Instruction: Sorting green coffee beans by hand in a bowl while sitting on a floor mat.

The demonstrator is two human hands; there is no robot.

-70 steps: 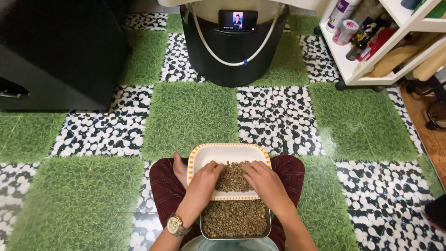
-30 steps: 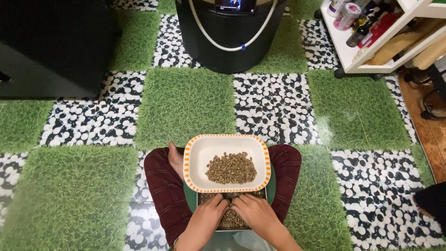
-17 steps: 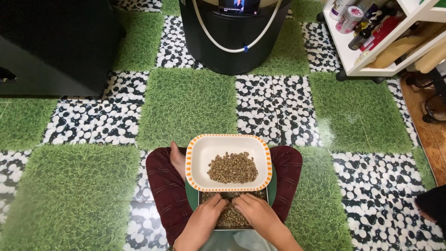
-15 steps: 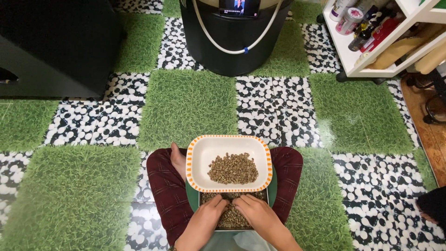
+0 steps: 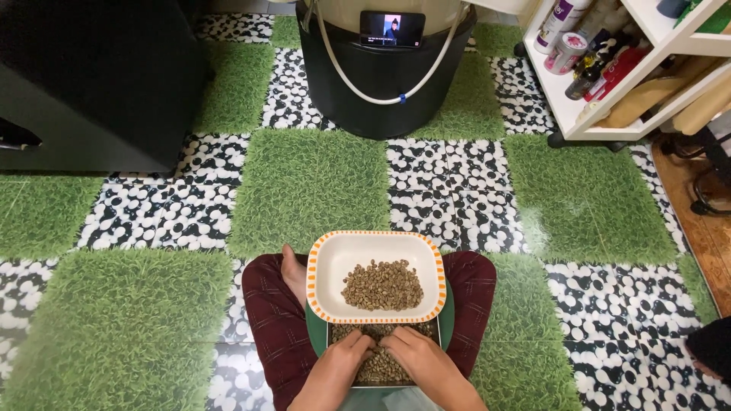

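A white rectangular dish with an orange-dotted rim (image 5: 327, 262) rests on my crossed legs and holds a small heap of greenish beans (image 5: 382, 285). Right below it sits a metal tin (image 5: 437, 333) full of the same beans (image 5: 381, 367). My left hand (image 5: 341, 365) and my right hand (image 5: 411, 359) lie side by side in the tin, fingers curled down into the beans and fingertips nearly touching. Whether the fingers hold beans is hidden.
The floor is tiled in grass-print and black-and-white pebble-print squares. A black bin with a white hose and a phone (image 5: 392, 29) stands ahead. A black cabinet (image 5: 91, 76) is at the left, a white shelf of bottles (image 5: 601, 61) at the right.
Both hands left the heap in the white dish and came down into the metal tin, where they now dig in the beans. The view has tilted slightly up.
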